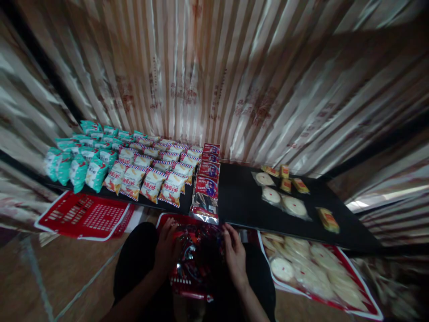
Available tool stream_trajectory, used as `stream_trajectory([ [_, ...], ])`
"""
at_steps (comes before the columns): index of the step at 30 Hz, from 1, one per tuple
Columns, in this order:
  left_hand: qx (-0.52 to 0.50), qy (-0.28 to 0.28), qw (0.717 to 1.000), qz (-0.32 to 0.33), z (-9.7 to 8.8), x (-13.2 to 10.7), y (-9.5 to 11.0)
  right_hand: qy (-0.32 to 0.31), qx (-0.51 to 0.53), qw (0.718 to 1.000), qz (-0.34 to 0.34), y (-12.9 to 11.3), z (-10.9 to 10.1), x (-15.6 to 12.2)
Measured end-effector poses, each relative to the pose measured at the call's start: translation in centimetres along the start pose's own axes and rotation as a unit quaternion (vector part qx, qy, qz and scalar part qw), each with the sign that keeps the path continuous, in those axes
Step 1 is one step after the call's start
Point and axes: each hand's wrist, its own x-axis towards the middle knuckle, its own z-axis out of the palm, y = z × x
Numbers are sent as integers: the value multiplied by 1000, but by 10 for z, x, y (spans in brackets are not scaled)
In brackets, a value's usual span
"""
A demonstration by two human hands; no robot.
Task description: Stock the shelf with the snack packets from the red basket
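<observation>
One broad curtain (214, 76) of pleated, faintly shiny cloth with brown stripes and printed characters hangs behind the long back edge of a flat black desk (241, 197). Three red plastic baskets come next in size, along the front edge. The right basket (373, 308) is heaped with pale flat discs in clear wrap; the left basket (100, 217) shows a grid of square holes and a white rim. The middle basket (192, 291), between the person's dark-clad knees, holds glossy dark-red packets, tumbled and blurred.

The left hand (166, 243) lies over that basket's left side; the right hand (234, 250) is at its right side, fingertips just beside the desk's front edge. The right thumb and fingers stand close together, but whether either hand's grip holds a packet cannot be told.

Near the middle of the desk, a column of overlapping red packets (208, 185) runs from the back edge to the front edge. The nearest is a flat oblong, its long axis on that same line, its clear, silvery end pointing at the person.

Three smooth round discs (295, 205) lie right of the column. Puffy white bags (152, 183) with striped ends fill its left side, then plump turquoise bags (97, 173) toward the left corner. Smallest are five yellow packs (327, 220), blocky and wrapped, on the right half.
</observation>
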Motion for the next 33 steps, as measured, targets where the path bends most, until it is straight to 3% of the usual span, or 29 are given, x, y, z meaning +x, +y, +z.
stream_trajectory([
  [4, -19, -14, 997, 77, 2, 29, 29, 15, -29, 999, -2, -17, 8, 19],
  [8, -4, -31, 995, 97, 8, 51, 44, -21, -6, 999, 26, -34, 17, 24],
  [15, -2, -50, 988, 145, 20, 69, 35, -20, -47, 999, 6, -31, 18, 29],
  [17, 6, -47, 987, 155, 22, 66, 29, 1, -92, 995, -33, -30, 14, 31],
  [20, 20, -24, 988, 148, 24, 58, 22, 41, -171, 974, -143, -40, 8, 45],
  [24, 28, 3, 987, 156, 26, 50, 18, 31, -233, 930, -281, -70, 10, 88],
  [27, 33, 22, 980, 194, 26, 51, 18, -10, -286, 888, -360, -92, 27, 131],
  [33, 30, 34, 977, 210, 30, 56, 16, -99, -377, 831, -397, -112, 82, 217],
])
